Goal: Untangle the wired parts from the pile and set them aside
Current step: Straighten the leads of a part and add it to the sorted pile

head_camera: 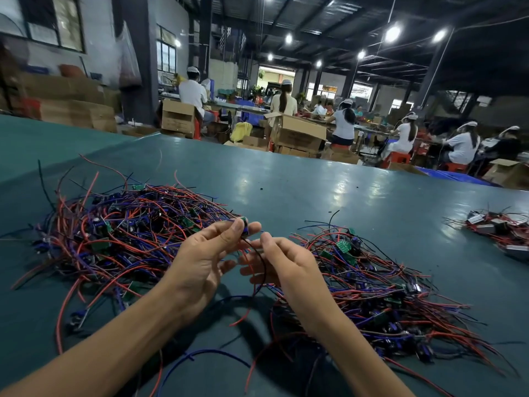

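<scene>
A tangled pile (120,233) of red, blue and black wires with small green boards lies on the green table at the left. A second heap of wired parts (380,287) spreads out at the right. My left hand (206,259) pinches one wired part (244,223) between thumb and forefinger, just off the left pile's right edge. My right hand (280,265) sits close beside it and pinches the part's black and red wires, which hang down between my hands.
The green table (315,190) stretches far ahead. A smaller bunch of wired pieces with white parts (498,233) lies at the far right edge. Loose red and blue wires trail near my forearms. Beyond the table, seated people work among cardboard boxes.
</scene>
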